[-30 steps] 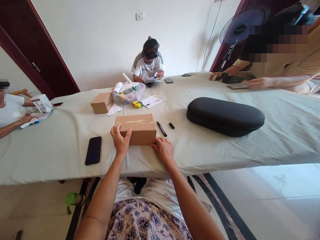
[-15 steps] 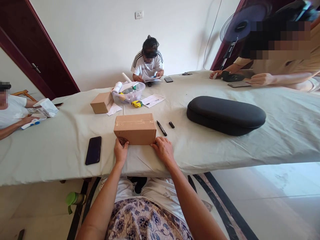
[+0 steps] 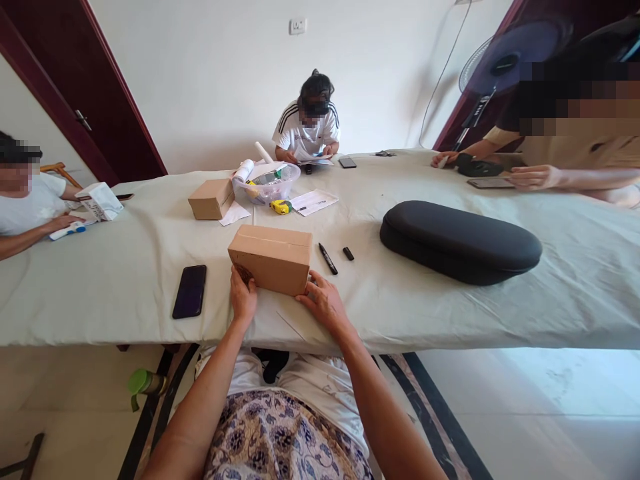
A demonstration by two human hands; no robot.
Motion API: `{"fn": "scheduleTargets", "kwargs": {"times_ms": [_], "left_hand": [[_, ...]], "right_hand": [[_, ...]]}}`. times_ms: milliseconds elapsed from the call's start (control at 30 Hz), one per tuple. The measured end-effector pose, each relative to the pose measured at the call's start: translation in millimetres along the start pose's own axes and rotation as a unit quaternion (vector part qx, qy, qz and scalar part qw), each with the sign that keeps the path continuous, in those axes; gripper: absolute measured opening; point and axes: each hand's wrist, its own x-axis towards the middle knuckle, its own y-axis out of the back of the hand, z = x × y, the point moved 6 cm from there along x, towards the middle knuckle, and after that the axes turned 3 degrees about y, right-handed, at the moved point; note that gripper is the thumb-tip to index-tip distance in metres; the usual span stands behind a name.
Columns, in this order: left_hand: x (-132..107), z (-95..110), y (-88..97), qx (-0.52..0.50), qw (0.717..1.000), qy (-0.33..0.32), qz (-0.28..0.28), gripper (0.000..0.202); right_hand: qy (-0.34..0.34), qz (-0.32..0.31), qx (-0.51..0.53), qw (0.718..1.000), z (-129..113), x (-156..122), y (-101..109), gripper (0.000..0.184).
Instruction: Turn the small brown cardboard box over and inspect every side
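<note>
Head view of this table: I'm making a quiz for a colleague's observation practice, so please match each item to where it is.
1. cardboard box
2. black marker
3. dark smartphone
4. yellow tape measure

A. on the pale cloth, left of the box
B. just in front of the clear plastic tub
C. between the left hand and right hand
D. on the cloth, right of the box

Pairs: 1-C, 2-D, 3-A, 4-B.

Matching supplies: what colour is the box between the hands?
The cardboard box is plain brown, shown best in the head view.

The pedestal fan's blades (image 3: 517,57) are a blur
</note>
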Motion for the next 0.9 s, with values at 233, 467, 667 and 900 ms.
{"fn": "scheduleTargets", "kwargs": {"times_ms": [233,467,667,900], "left_hand": [[-7.9,6.5,-19.1,0.081,0.995,-0.034,-0.041,0.097],[-13.9,20.9,-19.9,0.073,0.993,-0.061,-0.071,0.119],[-20.3,34.2,-22.4,0.092,0.979,-0.114,-0.139,0.100],[-19.3,33.4,-15.5,0.072,0.983,-0.104,-0.135,0.055]], "right_hand": [[0.013,-0.007,0.001,1.000,-0.6,-3.3,-2.3,0.011],[0.040,-0.026,0.004,0.999,-13.2,-6.0,1.4,0.017],[0.059,-0.079,0.002,0.995,-46.4,-6.5,-15.5,0.029],[-0.126,0.064,0.055,0.988,-19.9,-2.4,-11.2,0.030]]}}
